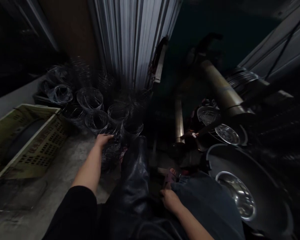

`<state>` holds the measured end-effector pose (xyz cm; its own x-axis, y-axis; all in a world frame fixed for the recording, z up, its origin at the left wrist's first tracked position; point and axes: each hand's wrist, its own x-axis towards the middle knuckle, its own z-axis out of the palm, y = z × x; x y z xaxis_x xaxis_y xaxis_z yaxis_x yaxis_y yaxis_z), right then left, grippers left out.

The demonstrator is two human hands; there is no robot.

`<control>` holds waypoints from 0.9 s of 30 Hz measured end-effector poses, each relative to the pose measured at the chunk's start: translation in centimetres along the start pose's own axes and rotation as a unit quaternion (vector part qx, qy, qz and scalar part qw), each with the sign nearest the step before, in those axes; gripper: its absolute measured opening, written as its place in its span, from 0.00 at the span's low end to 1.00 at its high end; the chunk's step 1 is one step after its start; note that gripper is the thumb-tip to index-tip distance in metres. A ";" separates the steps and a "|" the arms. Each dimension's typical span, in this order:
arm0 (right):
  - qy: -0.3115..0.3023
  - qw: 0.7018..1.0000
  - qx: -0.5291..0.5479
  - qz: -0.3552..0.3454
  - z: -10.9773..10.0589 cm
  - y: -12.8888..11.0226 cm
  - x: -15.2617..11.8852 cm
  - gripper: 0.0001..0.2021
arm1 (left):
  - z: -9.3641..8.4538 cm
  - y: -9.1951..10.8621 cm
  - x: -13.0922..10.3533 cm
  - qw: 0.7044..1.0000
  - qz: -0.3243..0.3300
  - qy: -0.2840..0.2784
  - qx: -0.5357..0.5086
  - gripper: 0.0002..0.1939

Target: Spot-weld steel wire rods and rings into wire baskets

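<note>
My left hand (104, 139) reaches out over the floor at the near edge of several round stacks of thin wire rings (97, 121). Its fingers are stretched out beside a wire stack (131, 128); whether they touch it is too dark to tell. My right hand (170, 200) is low in the middle, beside my right knee, with its fingers curled together. What it holds, if anything, is hidden. Dark shiny cloth (136, 180) covers my lap between the two hands.
A yellow plastic crate (43, 146) stands at the left. On the right are a large dark basin (267, 186) with a shiny metal bowl (236, 195) in it, metal cylinders (223, 88) and round wire pieces (208, 115). Pale corrugated sheeting (137, 36) rises behind the wire stacks.
</note>
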<state>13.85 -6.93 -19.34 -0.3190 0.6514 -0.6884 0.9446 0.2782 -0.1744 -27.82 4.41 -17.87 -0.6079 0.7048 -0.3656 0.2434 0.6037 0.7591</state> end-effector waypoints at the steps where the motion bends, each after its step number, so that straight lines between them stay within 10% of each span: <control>1: 0.004 1.000 0.001 -0.004 0.0 -0.1 0.0 0.16 | -0.9 -0.2 -0.6 0.999 -0.009 0.013 -0.043 0.15; 12: 0.080 0.995 0.056 -0.002 -0.8 0.5 -0.7 0.20 | -6.2 4.0 -8.0 0.929 0.056 0.206 -0.302 0.15; 19: 0.330 0.908 0.255 -0.044 -7.7 1.5 -4.7 0.48 | -7.8 9.9 -18.0 0.956 0.183 0.025 -0.228 0.21; 25: 0.430 0.813 0.315 -0.233 -11.3 -0.5 -10.5 0.57 | -0.8 14.0 -25.2 0.942 0.143 -0.248 -0.172 0.21; 27: 0.408 0.791 0.396 -0.225 -10.5 -0.1 -10.8 0.50 | 1.9 14.1 -26.7 0.934 0.172 -0.255 -0.181 0.22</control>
<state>16.42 -6.55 -4.45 -0.2766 0.9406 0.1967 0.3703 0.2933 -0.8814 -6.68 -5.21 1.59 -0.0800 0.9754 -0.2055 0.0305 0.2085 0.9776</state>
